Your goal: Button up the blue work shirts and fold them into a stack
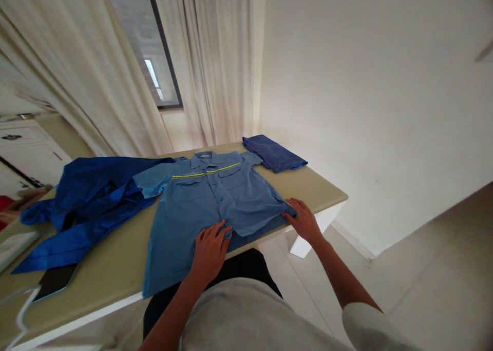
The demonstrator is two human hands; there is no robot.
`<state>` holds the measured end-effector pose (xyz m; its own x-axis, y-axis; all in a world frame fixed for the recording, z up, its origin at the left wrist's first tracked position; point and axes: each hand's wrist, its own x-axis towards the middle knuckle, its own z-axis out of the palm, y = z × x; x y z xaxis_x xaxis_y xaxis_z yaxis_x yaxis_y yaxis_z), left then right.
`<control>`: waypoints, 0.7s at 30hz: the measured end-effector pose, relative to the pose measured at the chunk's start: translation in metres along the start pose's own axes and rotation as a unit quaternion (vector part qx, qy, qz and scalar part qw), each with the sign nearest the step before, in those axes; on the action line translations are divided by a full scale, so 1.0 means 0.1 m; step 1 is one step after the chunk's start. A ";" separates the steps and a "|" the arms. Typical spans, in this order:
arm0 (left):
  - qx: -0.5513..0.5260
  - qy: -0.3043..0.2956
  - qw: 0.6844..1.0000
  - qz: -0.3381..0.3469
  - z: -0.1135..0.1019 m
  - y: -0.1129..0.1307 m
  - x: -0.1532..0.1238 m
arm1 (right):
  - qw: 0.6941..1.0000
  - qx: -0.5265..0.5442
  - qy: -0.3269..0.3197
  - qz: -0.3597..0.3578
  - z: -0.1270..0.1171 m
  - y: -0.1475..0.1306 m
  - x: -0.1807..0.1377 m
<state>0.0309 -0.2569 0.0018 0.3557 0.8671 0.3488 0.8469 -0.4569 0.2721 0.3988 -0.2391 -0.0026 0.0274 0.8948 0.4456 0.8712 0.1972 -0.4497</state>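
From where I stand, a blue-grey short-sleeved shirt (185, 212) lies spread, front up, on a tan-topped table (119, 264), its collar (206, 159) pointing away from the person and its hem reaching the near edge. A yellow stripe (223, 169) crosses its chest.

The person's left hand (210, 251) rests on the shirt's lower front, beside the button line, fingers slightly parted; I can't tell whether they grip any cloth. The right hand (303, 221) is at the shirt's right-hand bottom corner, as the person sees it, thumb and fingers closed together on the hem. Between the hands, the front hem curves up and a darker layer of the shirt shows beneath.

Beyond the shirt's right-hand sleeve sits a folded dark blue garment (273, 153). To the shirt's left, a brighter blue garment (100, 192) lies crumpled, meeting the near sleeve, and past it a dark flat device (56, 281) shows partly covered. Pale curtains (215, 58) hang behind the shirt's collar end.
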 end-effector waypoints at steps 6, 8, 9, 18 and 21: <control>-0.018 0.036 0.998 0.046 -0.06 0.00 0.00 | 0.997 0.062 -0.038 -0.037 -0.05 -0.09 0.06; 0.010 0.020 0.996 0.088 -0.07 0.04 -0.02 | 0.997 0.053 -0.028 -0.041 -0.07 -0.19 0.07; 0.020 0.012 0.994 0.106 -0.07 0.06 -0.01 | 0.998 0.045 -0.017 -0.045 -0.09 -0.24 0.08; -0.143 0.057 0.985 0.080 -0.04 0.16 0.12 | 0.994 0.037 -0.034 -0.099 -0.23 -0.39 0.02; -0.200 0.101 0.975 0.000 -0.05 0.14 0.06 | 0.996 0.044 -0.049 -0.061 -0.19 -0.25 -0.05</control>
<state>0.0430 -0.2597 0.0124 0.2364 0.8285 0.5076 0.6107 -0.5330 0.5856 0.3863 -0.2563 0.0216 -0.1273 0.8961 0.4252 0.8183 0.3371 -0.4655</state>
